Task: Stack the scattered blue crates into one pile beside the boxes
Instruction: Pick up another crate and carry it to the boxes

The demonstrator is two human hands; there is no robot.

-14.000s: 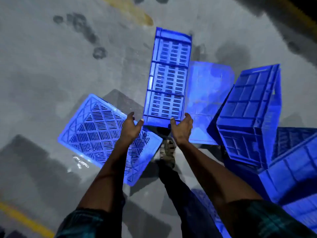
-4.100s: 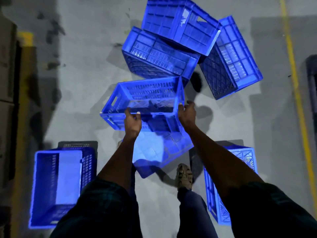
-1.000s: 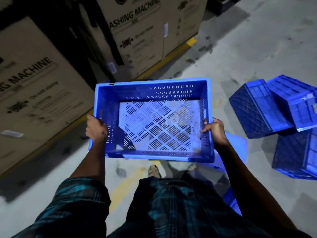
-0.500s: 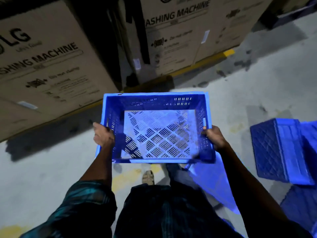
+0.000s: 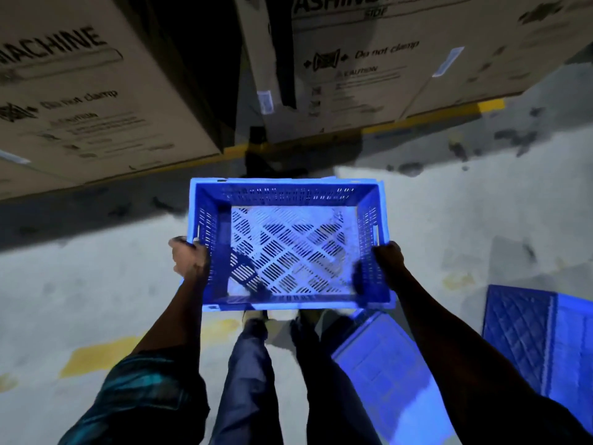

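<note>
I hold an empty blue crate (image 5: 288,244) upright, its open side up, above the grey floor in front of my legs. My left hand (image 5: 189,260) grips its left wall near the handle slot. On the opposite wall my right hand (image 5: 386,263) grips the same way. The lattice bottom shows through the opening. The crate hangs just short of the large cardboard boxes (image 5: 385,65). Another blue crate (image 5: 385,374) lies on the floor behind my right leg, and a further one (image 5: 529,335) lies on its side at the right.
A second big cardboard box (image 5: 80,101) stands at the upper left, with a dark gap (image 5: 221,75) between the boxes. A yellow floor line (image 5: 433,118) runs along their base. Faded yellow paint patches (image 5: 106,351) mark the grey floor by my feet.
I have stepped closer to the cardboard boxes with the crate still in both hands. The boxes now fill the top of the view, and the scattered crates have slid toward the right edge.
</note>
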